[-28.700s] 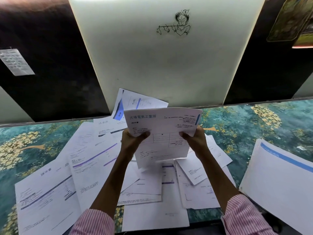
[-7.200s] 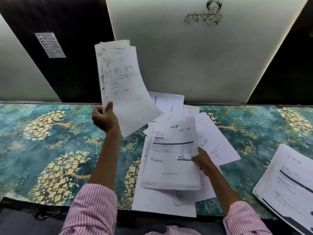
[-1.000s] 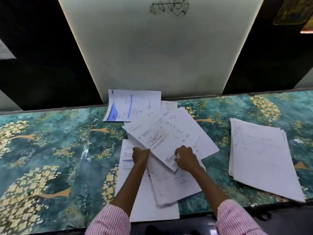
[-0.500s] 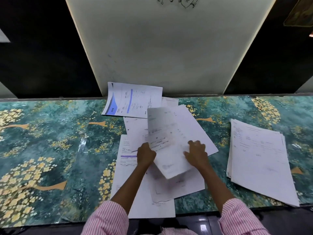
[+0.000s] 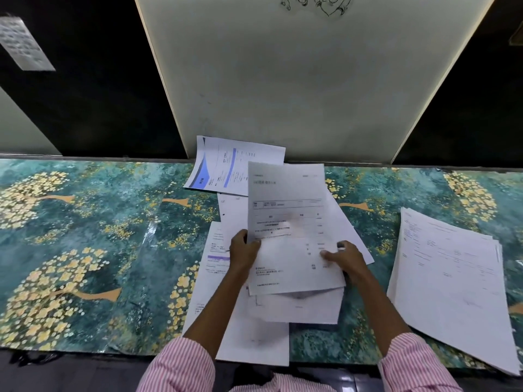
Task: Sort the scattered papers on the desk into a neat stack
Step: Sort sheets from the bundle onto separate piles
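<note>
While we hold one printed sheet [image 5: 288, 210] lifted off the pile, our left hand [image 5: 243, 251] grips its left edge with the thumb on the front. Our right hand [image 5: 346, 260] holds its lower right part, with curled fingertips [image 5: 325, 254] lying on the printed face. We cannot tell where that hand's thumb sits. The sheet stands nearly upright in our view, top edge away from us and slightly blurred.

Under the sheet and spreading out on every side of it lie the loose papers [image 5: 297, 306], overlapping at odd angles. One long page reaches from below the sheet to the near edge of the tabletop [image 5: 85, 236]. Just beyond the sheet's top left corner a blue-banded page [image 5: 226, 168] leans against the pale panel [image 5: 297, 80] at the back.

Well to the right of the sheet, apart from the loose papers, a stack [image 5: 452, 278] lies flat, its edges roughly squared, with a few lower pages showing along its right side. The tabletop bears a green cover with gold flowers. Nearer us than the sheet, our pink striped sleeves [image 5: 181, 366] show. Far to the upper left of the sheet, a small notice [image 5: 22, 43] hangs on the dark wall.
</note>
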